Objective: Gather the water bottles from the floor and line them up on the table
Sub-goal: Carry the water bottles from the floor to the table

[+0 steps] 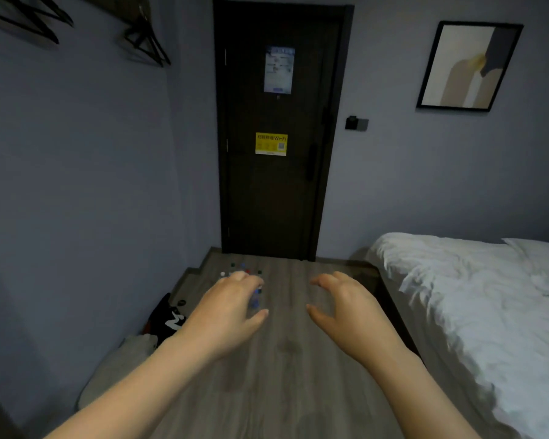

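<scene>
Two bare hands reach forward over the wooden floor [286, 359] in the lower middle of the frame. Left hand [229, 308] has its fingers curled, but whether it grips anything cannot be told. Right hand [346, 307] is spread, holding nothing. Water bottles [241, 270] stand clustered on the floor just before the dark door [279, 191], partly hidden behind the left hand. A white bed [476, 305] fills the right side.
</scene>
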`<state>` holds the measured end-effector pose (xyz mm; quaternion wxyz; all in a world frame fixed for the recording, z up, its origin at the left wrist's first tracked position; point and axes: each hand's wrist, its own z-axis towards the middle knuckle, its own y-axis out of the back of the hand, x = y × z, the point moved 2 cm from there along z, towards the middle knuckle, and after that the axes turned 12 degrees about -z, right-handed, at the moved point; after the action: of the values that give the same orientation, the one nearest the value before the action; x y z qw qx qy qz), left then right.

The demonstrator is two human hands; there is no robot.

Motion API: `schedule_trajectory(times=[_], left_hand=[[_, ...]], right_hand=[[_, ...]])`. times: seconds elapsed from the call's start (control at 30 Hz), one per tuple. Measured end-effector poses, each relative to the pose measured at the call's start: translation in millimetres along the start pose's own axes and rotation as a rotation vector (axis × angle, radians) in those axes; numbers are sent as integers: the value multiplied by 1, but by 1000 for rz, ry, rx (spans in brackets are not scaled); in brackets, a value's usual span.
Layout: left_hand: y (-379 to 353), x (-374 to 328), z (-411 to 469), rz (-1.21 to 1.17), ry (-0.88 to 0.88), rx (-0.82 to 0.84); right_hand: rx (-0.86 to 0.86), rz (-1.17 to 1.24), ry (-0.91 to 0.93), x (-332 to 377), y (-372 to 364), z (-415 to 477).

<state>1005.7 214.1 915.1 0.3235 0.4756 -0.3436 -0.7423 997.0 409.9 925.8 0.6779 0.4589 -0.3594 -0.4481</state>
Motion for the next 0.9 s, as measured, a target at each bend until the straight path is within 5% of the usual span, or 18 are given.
schedule_trajectory(times=[0.37,0.9], left_hand=[[-10,69,161,-27,71,-95],[3,284,365,-75,67,-61]], right_hand=[[-24,62,78,-52,-45,179],[75,84,51,-21,-179,446]])
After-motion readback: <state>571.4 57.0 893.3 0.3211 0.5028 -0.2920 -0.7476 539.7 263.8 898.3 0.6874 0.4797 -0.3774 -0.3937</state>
